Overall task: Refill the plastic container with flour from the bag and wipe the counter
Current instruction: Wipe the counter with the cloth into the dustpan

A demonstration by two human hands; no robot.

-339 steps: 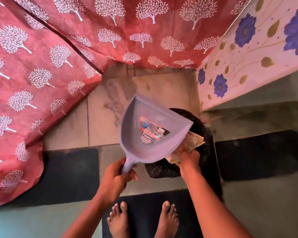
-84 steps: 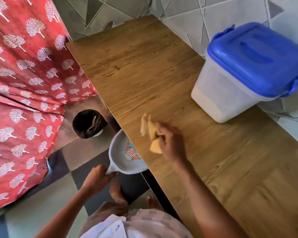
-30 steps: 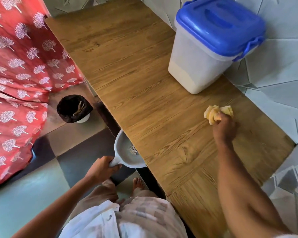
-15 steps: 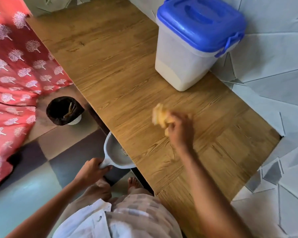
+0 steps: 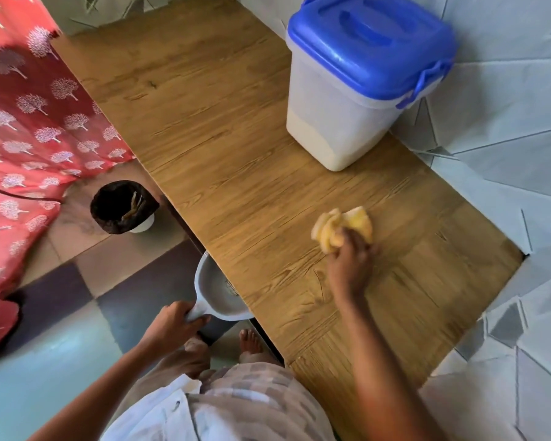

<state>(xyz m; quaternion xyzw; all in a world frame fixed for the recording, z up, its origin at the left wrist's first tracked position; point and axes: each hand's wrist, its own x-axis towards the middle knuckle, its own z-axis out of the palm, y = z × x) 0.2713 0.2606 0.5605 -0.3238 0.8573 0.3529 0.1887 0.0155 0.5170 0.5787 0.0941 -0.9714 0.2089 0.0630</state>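
Now the right hand [image 5: 350, 265] is clutching a crumpled yellow cloth [image 5: 341, 229] on the wood-grain worktop [image 5: 229, 160], near the translucent, blue-lidded plastic container [image 5: 357, 87]. Beside that container's worktop edge, the left hand [image 5: 172, 326] is gripping a smooth grey dustpan [image 5: 218, 291].

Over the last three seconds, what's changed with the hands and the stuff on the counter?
The right hand has swept the yellow cloth back and forth over the wooden counter, from near the front edge to the wall side, back to the middle, and now further right again. The left hand still grips the dustpan below the counter's edge. The plastic container stays closed under its blue lid.
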